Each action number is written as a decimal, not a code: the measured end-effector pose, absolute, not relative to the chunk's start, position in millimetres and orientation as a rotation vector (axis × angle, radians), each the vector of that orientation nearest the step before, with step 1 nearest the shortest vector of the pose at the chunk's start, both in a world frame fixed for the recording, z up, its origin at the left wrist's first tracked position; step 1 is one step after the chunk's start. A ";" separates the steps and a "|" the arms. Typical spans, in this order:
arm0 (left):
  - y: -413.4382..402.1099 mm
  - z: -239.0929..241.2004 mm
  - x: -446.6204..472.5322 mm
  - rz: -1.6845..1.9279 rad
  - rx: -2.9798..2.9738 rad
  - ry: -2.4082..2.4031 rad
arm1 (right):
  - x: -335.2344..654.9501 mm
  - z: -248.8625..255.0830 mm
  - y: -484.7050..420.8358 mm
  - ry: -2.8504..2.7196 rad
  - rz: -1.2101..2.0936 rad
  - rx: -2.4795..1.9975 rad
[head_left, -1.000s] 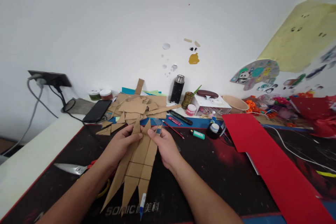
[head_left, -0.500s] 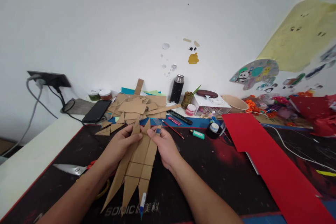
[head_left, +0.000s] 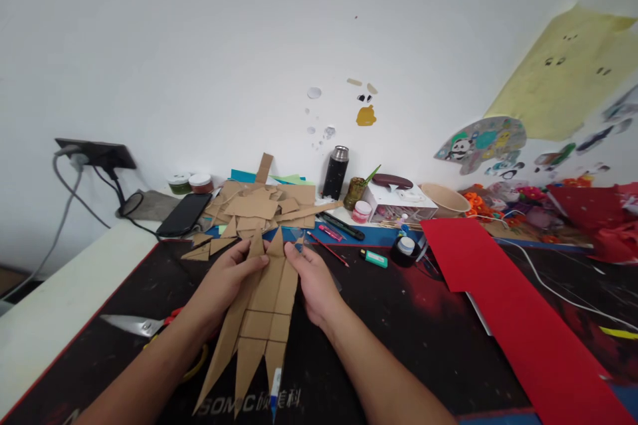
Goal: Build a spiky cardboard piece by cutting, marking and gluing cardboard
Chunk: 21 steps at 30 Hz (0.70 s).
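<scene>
While fingers point(head_left: 255, 263) hold cardboard cutout point(head_left: 268, 289) | brown | ends spiked | dark crosslines

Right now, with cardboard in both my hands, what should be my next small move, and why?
I would probably leave the left hand on the cardboard and slide the right hand toward its dark crosswise lines: both hands hold the far, pointed end, while those lines lie nearer you, uncovered.

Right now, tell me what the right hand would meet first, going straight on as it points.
Past the cardboard cutout it holds, the right hand would probably meet the cardboard scraps; depth is unclear.
</scene>
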<state>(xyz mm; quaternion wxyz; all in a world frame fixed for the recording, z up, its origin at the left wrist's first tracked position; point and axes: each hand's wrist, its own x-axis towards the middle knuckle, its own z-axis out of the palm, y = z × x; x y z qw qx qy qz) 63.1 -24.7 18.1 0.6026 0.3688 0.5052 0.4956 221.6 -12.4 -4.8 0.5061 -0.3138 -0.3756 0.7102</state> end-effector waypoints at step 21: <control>-23.5 11.6 61.5 1.138 0.848 1.128 | 221.6 -11.5 -10.3 -0.896 1.644 -0.828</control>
